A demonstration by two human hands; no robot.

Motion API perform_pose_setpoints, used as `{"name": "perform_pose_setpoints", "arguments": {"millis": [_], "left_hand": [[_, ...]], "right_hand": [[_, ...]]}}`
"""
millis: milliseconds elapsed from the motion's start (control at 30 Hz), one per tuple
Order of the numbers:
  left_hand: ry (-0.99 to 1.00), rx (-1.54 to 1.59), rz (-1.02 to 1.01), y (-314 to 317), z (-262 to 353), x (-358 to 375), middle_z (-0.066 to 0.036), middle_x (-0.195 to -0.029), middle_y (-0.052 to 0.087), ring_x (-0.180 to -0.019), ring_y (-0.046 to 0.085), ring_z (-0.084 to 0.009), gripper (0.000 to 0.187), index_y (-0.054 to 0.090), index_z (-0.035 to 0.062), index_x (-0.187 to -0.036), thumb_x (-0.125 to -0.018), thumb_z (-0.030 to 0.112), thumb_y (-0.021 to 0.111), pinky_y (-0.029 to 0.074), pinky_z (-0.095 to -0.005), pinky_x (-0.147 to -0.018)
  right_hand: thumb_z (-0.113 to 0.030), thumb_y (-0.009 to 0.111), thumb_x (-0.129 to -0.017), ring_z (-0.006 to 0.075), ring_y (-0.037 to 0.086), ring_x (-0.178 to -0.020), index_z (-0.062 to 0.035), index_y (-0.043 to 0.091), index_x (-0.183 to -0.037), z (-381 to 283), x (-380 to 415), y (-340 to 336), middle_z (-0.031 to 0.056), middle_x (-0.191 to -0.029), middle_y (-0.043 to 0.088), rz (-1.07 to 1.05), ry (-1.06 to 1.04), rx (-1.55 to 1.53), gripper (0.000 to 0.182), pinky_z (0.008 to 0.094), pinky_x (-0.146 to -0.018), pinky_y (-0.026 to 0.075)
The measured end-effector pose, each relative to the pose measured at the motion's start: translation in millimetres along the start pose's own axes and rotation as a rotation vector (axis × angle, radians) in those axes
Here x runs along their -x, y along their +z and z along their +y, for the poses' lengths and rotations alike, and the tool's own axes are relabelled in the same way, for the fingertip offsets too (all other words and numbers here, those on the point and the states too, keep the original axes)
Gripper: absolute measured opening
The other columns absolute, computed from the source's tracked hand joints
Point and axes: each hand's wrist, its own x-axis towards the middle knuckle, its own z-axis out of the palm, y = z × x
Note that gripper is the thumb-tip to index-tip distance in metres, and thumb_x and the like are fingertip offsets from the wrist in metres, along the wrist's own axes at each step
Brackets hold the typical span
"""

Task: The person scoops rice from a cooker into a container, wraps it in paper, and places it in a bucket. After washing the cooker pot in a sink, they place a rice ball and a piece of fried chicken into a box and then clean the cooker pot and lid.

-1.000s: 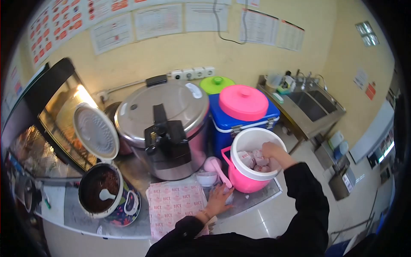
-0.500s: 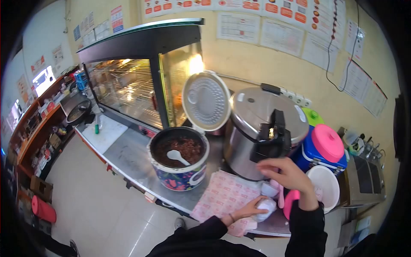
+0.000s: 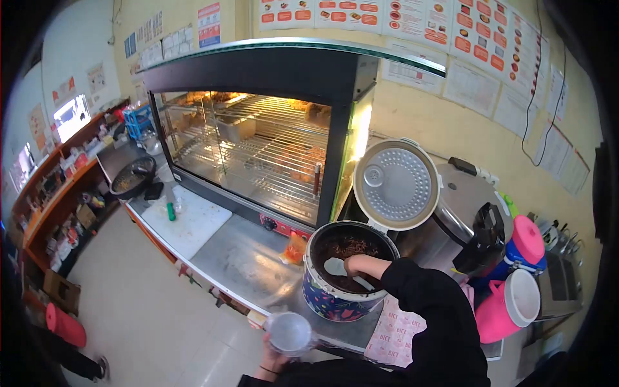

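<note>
My right hand (image 3: 366, 265) reaches into the open, flower-patterned rice cooker (image 3: 332, 303) and is closed around a white rice paddle (image 3: 334, 266). Dark reddish-brown rice (image 3: 353, 246) lies inside the pot. In my left hand (image 3: 272, 358), low in front of me beside the counter edge, is a small round bowl (image 3: 289, 333) that looks lined with clear plastic, its opening facing up. The cooker's raised lid (image 3: 398, 184) leans back behind the pot. Printed pink paper (image 3: 394, 333) lies to its right, partly under my right sleeve.
A lit glass display cabinet (image 3: 248, 142) stands behind the counter. An orange-filled packet (image 3: 294, 248) lies by the cooker. To the left are a white cutting board (image 3: 200, 222) and green-handled knife (image 3: 171, 209). A large steel cooker (image 3: 425, 242) and pink jug (image 3: 493, 316) stand right.
My right hand has moved left into the rice cooker and taken hold of the paddle. My left hand has moved left off the paper with the bowl. The view has turned left.
</note>
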Motion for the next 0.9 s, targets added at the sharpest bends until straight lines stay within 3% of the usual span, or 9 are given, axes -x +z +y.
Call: {"name": "perform_pose_setpoints", "arguments": {"millis": [100, 133, 200, 267, 400, 600, 633, 800, 900], "left_hand": [[0.047, -0.095, 0.046, 6, 49, -4, -0.023, -0.123, 0.032, -0.111, 0.036, -0.0398, 0.08, 0.032, 0.0068, -0.122, -0.06, 0.05, 0.059, 0.028, -0.0582, -0.09], [0.044, -0.106, 0.037, -2, 61, -6, -0.022, -0.122, 0.033, -0.11, 0.037, -0.0391, 0.078, 0.033, 0.0069, -0.122, -0.06, 0.048, 0.059, 0.029, -0.0572, -0.09], [0.023, -0.115, 0.077, -22, 79, -14, -0.02, -0.121, 0.036, -0.109, 0.039, -0.0375, 0.075, 0.034, 0.0073, -0.121, -0.061, 0.045, 0.059, 0.03, -0.0557, -0.09], [-0.012, -0.11, 0.178, -45, 87, -25, -0.018, -0.12, 0.039, -0.108, 0.041, -0.0358, 0.073, 0.035, 0.0078, -0.121, -0.062, 0.044, 0.059, 0.031, -0.0545, -0.09], [-0.102, -0.029, 0.191, -64, 86, -55, -0.014, -0.116, 0.044, -0.105, 0.044, -0.0321, 0.066, 0.039, 0.0086, -0.118, -0.064, 0.043, 0.057, 0.034, -0.0508, -0.089], [-0.146, -0.051, 0.249, -54, 68, -65, -0.012, -0.115, 0.046, -0.103, 0.045, -0.0322, 0.063, 0.041, 0.0092, -0.117, -0.066, 0.043, 0.056, 0.033, -0.0529, -0.088], [-0.174, 0.01, 0.243, -53, 67, -63, -0.012, -0.114, 0.047, -0.103, 0.046, -0.031, 0.061, 0.042, 0.0085, -0.116, -0.067, 0.04, 0.057, 0.036, -0.0474, -0.087], [-0.148, -0.016, 0.261, -51, 60, -62, -0.012, -0.114, 0.047, -0.105, 0.045, -0.0305, 0.059, 0.043, 0.0084, -0.116, -0.068, 0.039, 0.057, 0.034, -0.0478, -0.089], [-0.139, -0.004, 0.247, -37, 60, -67, -0.012, -0.112, 0.048, -0.104, 0.045, -0.0298, 0.058, 0.043, 0.0087, -0.115, -0.068, 0.039, 0.056, 0.035, -0.0472, -0.089]], "right_hand": [[-0.036, 0.063, -0.067, 0.0273, 0.06, -0.073, -0.0043, 0.063, -0.083, 8, 86, -24, 0.014, -0.08, 0.062, 0.333, -0.06, -0.18, 0.035, 0.0362, -0.066, 0.047], [-0.031, 0.063, -0.067, 0.0283, 0.06, -0.068, -0.0024, 0.063, -0.076, 21, 84, -21, 0.0152, -0.07, 0.061, 0.483, -0.111, -0.201, 0.03, 0.0379, -0.065, 0.047], [-0.015, 0.054, -0.068, 0.0295, 0.06, -0.074, -0.0007, 0.061, -0.075, 31, 131, -49, 0.0144, -0.076, 0.061, 0.463, -0.018, -0.387, 0.017, 0.0384, -0.062, 0.047], [-0.013, 0.052, -0.068, 0.0271, 0.061, -0.069, -0.0033, 0.062, -0.07, 41, 147, -44, 0.0136, -0.073, 0.061, 0.766, 0.134, -0.171, 0.015, 0.0373, -0.059, 0.048], [-0.012, 0.05, -0.068, 0.0238, 0.061, -0.064, -0.0065, 0.063, -0.068, 48, 121, -26, 0.0123, -0.068, 0.061, 0.716, 0.264, -0.077, 0.014, 0.0348, -0.054, 0.047], [-0.012, 0.047, -0.069, 0.0261, 0.061, -0.066, -0.0013, 0.062, -0.068, 43, 98, -20, 0.0157, -0.071, 0.061, 0.662, 0.176, -0.147, 0.019, 0.0354, -0.057, 0.049], [-0.012, 0.046, -0.069, 0.0264, 0.061, -0.066, -0.0012, 0.062, -0.068, 42, 90, -14, 0.016, -0.071, 0.061, 0.634, 0.168, -0.151, 0.019, 0.0358, -0.057, 0.049], [-0.01, 0.05, -0.066, 0.0284, 0.061, -0.07, -0.0035, 0.063, -0.074, 49, 86, -14, 0.0156, -0.074, 0.061, 0.603, 0.073, -0.215, 0.017, 0.0382, -0.06, 0.048], [-0.011, 0.052, -0.065, 0.0276, 0.061, -0.07, -0.0031, 0.063, -0.076, 71, 96, -20, 0.015, -0.075, 0.061, 0.514, 0.195, -0.284, 0.018, 0.0361, -0.057, 0.048]]}}
